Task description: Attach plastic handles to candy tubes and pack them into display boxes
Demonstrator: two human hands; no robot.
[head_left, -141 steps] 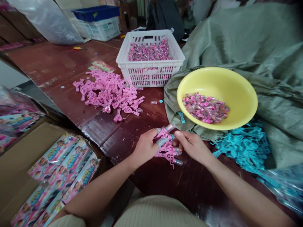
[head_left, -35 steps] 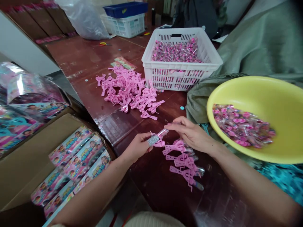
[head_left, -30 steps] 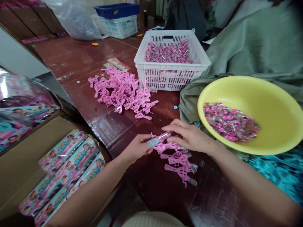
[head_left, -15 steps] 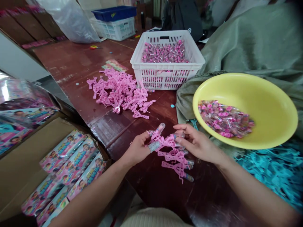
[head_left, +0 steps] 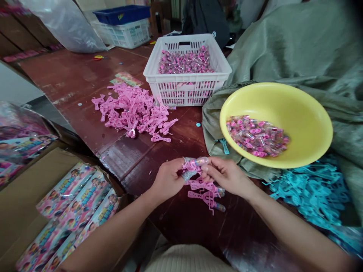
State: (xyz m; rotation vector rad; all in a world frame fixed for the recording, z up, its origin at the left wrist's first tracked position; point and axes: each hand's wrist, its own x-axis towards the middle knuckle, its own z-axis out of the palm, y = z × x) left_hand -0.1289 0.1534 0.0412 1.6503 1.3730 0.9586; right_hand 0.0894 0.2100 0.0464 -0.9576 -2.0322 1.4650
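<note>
My left hand (head_left: 169,178), silvery wrapping on its fingers, is closed around a pink plastic piece (head_left: 188,165). A clear capsule tube (head_left: 202,161) with small coloured bits inside sticks out of that piece toward the right. The fingertips of my right hand (head_left: 227,175) pinch at the tube's end. Just below the hands, several pink pieces fitted with tubes (head_left: 206,197) lie in a row on the table, partly hidden by my fingers.
Loose pink pieces (head_left: 133,107) are heaped at left centre. Behind them stands a white crate (head_left: 187,79) of tubes. On the right are a yellow basin (head_left: 309,124) with more tubes and a turquoise pile (head_left: 314,192). A carton (head_left: 22,192) holds printed packages at lower left.
The held tube has swung from pointing up to pointing right. My right hand has moved from the row's upper end to this tube. The whole view has shifted somewhat to the right.
</note>
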